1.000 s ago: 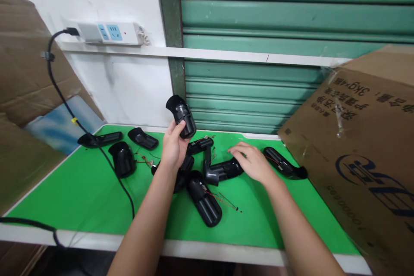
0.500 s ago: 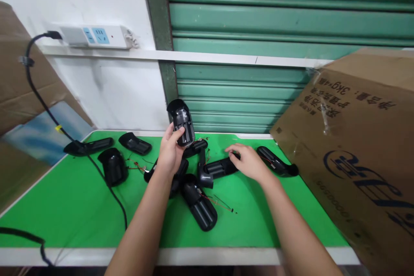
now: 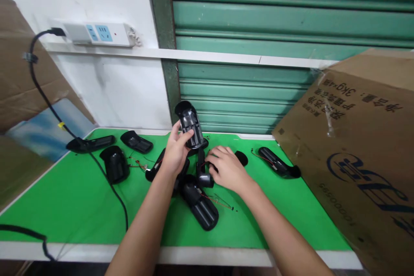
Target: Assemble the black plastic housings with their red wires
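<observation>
A black plastic housing [image 3: 191, 127] is tilted up in my left hand [image 3: 176, 148], its hollow inner side facing me and my thumb pressed on it. My right hand [image 3: 224, 167] is over the table, fingers spread and slightly curled, beside a black pistol-shaped tool [image 3: 204, 177] that looks like a cordless screwdriver. Whether the fingertips touch it I cannot tell. Under my right hand lies another black housing [image 3: 241, 158], mostly covered. In front of the tool rests a housing with thin wires [image 3: 201, 205]. More housings lie partly hidden behind my left wrist.
Several black housings, such as one at the left [image 3: 114, 164] and one at the right [image 3: 278, 163], lie on the green tabletop [image 3: 80, 211]. A black cable [image 3: 106, 177] crosses the left side. A large cardboard box [image 3: 352, 151] borders the right; a green shutter [image 3: 233, 95] stands behind.
My right hand has moved left from over the housing to beside the pistol-shaped tool, its fingers spreading. The housing in my left hand has shifted slightly right with the view.
</observation>
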Demonstrator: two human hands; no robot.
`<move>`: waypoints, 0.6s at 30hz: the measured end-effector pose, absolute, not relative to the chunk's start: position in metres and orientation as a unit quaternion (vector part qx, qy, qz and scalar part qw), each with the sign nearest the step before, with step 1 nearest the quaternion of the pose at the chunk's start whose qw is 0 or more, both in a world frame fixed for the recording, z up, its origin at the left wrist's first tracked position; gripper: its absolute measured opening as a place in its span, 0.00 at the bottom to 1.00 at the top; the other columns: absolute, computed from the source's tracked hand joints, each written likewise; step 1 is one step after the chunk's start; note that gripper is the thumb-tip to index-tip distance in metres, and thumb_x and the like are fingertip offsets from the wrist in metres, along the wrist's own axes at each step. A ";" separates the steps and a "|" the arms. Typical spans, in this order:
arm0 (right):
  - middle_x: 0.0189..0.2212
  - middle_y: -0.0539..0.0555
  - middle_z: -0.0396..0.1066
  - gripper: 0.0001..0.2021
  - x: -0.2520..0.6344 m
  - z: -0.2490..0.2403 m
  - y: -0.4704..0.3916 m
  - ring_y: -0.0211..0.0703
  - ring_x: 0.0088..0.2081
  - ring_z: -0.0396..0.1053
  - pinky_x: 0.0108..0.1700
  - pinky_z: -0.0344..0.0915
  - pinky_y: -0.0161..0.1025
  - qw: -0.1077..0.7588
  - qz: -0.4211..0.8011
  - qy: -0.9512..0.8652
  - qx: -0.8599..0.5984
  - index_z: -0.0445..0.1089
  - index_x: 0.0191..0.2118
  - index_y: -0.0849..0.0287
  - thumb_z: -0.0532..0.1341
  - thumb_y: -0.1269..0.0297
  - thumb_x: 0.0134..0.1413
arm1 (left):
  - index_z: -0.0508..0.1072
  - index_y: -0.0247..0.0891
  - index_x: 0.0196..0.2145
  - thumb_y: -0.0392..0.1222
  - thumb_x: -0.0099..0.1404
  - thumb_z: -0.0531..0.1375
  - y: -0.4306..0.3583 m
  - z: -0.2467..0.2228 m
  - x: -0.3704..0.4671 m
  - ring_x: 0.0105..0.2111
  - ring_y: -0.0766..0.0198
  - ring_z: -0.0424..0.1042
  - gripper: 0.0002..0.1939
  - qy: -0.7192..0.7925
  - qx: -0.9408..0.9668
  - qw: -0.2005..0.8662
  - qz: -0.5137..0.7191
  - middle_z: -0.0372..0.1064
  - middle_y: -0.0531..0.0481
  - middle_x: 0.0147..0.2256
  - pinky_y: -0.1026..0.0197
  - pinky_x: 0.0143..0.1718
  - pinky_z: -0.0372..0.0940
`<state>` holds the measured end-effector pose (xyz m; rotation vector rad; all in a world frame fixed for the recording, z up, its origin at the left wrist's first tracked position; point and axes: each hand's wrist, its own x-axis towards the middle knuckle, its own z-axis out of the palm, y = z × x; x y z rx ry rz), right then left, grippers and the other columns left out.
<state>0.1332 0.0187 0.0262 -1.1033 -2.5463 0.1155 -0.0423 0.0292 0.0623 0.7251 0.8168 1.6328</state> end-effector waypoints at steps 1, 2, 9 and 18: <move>0.43 0.58 0.75 0.09 0.133 0.025 0.018 0.53 0.48 0.66 0.51 0.62 0.50 0.174 0.043 -0.902 -0.392 0.77 0.42 0.58 0.59 0.71 0.60 | 0.70 0.41 0.50 0.41 0.47 0.74 0.028 0.062 -0.041 0.31 0.66 0.74 0.33 0.349 0.319 0.564 0.677 0.76 0.55 0.33 0.65 0.33 0.69; 0.43 0.58 0.74 0.09 0.134 0.023 0.019 0.53 0.48 0.66 0.51 0.62 0.50 0.172 0.047 -0.902 -0.394 0.76 0.42 0.58 0.59 0.71 0.61 | 0.69 0.41 0.51 0.42 0.48 0.74 0.027 0.061 -0.039 0.31 0.65 0.74 0.33 0.353 0.332 0.573 0.661 0.76 0.54 0.33 0.65 0.33 0.69; 0.40 0.58 0.73 0.05 0.151 0.012 0.024 0.54 0.46 0.66 0.50 0.64 0.49 0.240 0.074 -0.881 -0.400 0.72 0.38 0.57 0.59 0.70 0.61 | 0.66 0.39 0.55 0.40 0.52 0.72 0.022 0.052 -0.025 0.35 0.62 0.75 0.35 0.372 0.414 0.564 0.610 0.77 0.50 0.37 0.62 0.38 0.68; 0.40 0.56 0.74 0.04 0.156 0.014 0.028 0.52 0.44 0.70 0.48 0.65 0.49 0.339 0.080 -0.856 -0.382 0.67 0.38 0.55 0.56 0.69 0.61 | 0.64 0.39 0.58 0.37 0.58 0.66 0.028 0.052 -0.036 0.35 0.63 0.74 0.31 0.394 0.392 0.537 0.635 0.75 0.48 0.41 0.62 0.37 0.69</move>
